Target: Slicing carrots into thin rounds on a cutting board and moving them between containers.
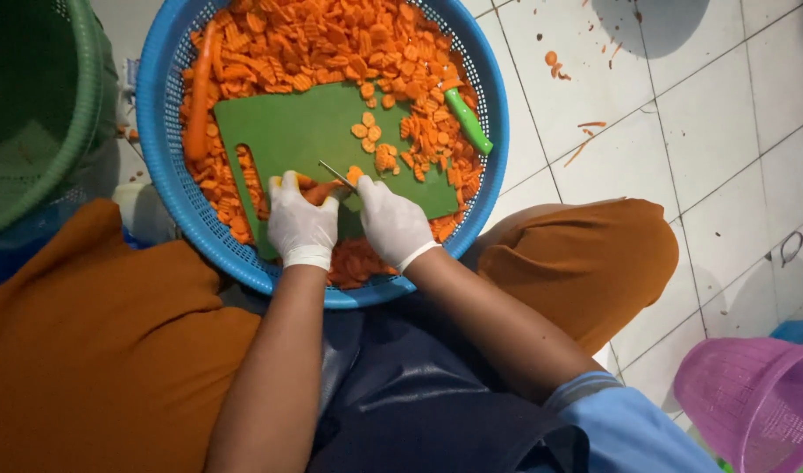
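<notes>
Carrot slicing is under way on a green cutting board [300,131] that lies inside a round blue perforated basket [160,166], itself heaped with crinkle-cut carrot slices [305,39]. The left hand [301,223], in a white glove, has its grip pressed down around a carrot [324,189] at the near edge of the board, fingers curled over it. The right hand [392,223], also gloved, has its grip wrapped on the handle of a small blade [336,172], whose thin metal edge stands just beside the left fingertips, at the carrot's cut end. A whole carrot [200,96] lies along the basket's left wall, and a green-handled tool [468,121] rests among the slices at the right rim. To my eye, slicing well here means keeping the left fingertips tucked back from the edge, feeding the carrot forward evenly so the slices match, and pressing straight down so the board does not rock on the loose pieces beneath it. A green basket [64,131] stands to the left, a pink one [752,403] at lower right, and scraps dot the white tiled floor [725,114].
</notes>
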